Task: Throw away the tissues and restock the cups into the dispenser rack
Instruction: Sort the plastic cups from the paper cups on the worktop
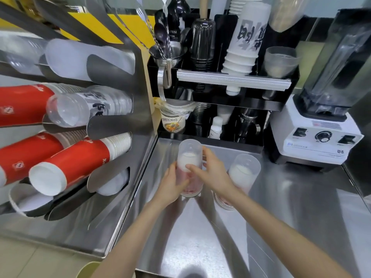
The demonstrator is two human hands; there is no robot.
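A clear plastic cup [190,155] with a pink tint low down and a white tissue inside stands on the steel counter [281,207]. My left hand [173,185] grips its lower left side. My right hand [210,171] grips its right side, fingers curled round the middle. A second clear cup [244,171] with white tissue in it stands just right of my right wrist. The steel dispenser rack [138,109] on the left holds slanted stacks of red paper cups [76,163] and clear cups [88,109].
A black organiser [230,101] at the back holds spoons, cup stacks and a cup noodle pot [173,121]. A white blender [321,127] stands at the right. Something yellow-green [88,269] sits below the counter's front left edge.
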